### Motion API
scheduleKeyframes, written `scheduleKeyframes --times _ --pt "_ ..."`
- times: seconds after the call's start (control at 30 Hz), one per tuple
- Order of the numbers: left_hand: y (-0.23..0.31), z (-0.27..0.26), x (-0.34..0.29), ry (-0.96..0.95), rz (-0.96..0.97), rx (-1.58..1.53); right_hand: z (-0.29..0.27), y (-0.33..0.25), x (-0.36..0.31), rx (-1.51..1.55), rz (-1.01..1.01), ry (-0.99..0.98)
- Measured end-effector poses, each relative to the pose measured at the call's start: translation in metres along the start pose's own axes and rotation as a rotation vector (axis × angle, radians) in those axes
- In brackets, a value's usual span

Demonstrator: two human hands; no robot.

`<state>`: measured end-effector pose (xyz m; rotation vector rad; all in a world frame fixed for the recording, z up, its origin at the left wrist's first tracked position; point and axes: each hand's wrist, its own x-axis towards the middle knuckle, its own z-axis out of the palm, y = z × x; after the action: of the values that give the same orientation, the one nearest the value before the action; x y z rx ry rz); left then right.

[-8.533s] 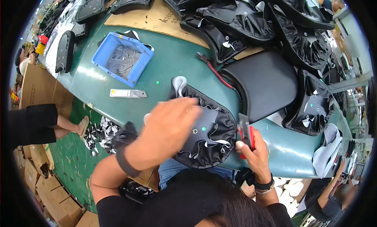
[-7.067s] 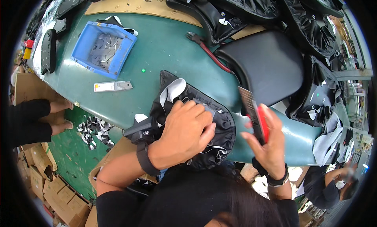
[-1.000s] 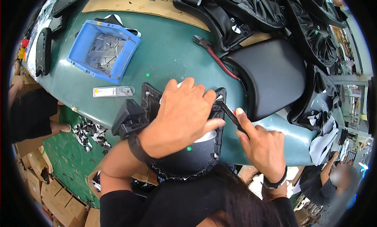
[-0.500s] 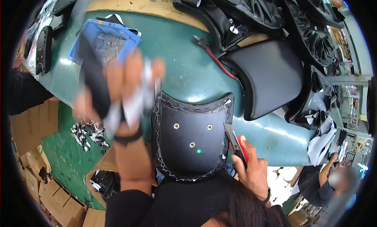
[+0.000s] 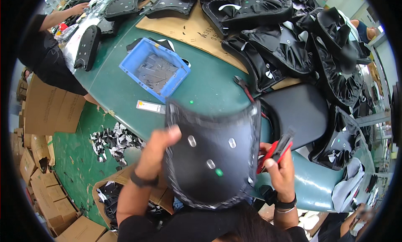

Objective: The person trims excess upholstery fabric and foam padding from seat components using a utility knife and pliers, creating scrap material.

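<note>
A black seat cushion (image 5: 209,158) is held up in front of me, its underside facing me and smeared by motion. Three metal-ringed holes and a green dot show on it, and its edge is trimmed all round. My left hand (image 5: 155,150) is closed on its left edge, thumb on top, fingers hidden behind. In my right hand (image 5: 281,171) is a red and black utility knife (image 5: 278,150), tilted up and away to the right. That hand is beside the cushion's right edge; whether its fingers touch the edge I cannot tell.
A blue bin (image 5: 182,81) of dark metal pieces stands on the green table (image 5: 209,81). A finished cushion (image 5: 299,112) lies at the right, beside red-handled pliers (image 5: 243,86). Black covers (image 5: 268,45) are piled behind. A co-worker's arm (image 5: 63,16) reaches in at far left.
My left hand has let go of a dark strip and pale scrap and come down onto the cushion. The cushion has been raised. My right hand has moved right with the knife.
</note>
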<state>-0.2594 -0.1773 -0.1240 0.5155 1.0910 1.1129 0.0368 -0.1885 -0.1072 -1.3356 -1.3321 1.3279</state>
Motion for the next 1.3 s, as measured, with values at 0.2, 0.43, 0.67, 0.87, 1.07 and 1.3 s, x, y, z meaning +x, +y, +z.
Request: scheduleKeyframes --times 0.2,0.43,0.67,0.87,1.07,1.3 --pt "0.109 0.007 0.108 -0.076 0.352 -0.339 -0.012 0.011 -0.005 0.074 -0.031 0.085" --pt "0.089 0.159 0.242 -0.462 -0.286 -0.530 -0.012 0.056 0.006 0.081 0.060 0.022" --pt "0.111 0.166 0.376 -0.214 -0.505 -0.609 -0.019 0.063 0.002 0.069 -0.246 0.082" --pt "0.128 0.131 0.443 -0.152 0.200 -0.211 -0.020 0.057 0.005 0.304 -0.170 -0.074" --pt "0.117 0.134 0.320 -0.272 0.559 -0.040 -0.028 0.049 0.001 0.432 -0.115 0.034" --pt "0.063 0.072 0.069 -0.107 0.853 0.438 -0.032 0.039 -0.006 0.523 -0.173 0.307"
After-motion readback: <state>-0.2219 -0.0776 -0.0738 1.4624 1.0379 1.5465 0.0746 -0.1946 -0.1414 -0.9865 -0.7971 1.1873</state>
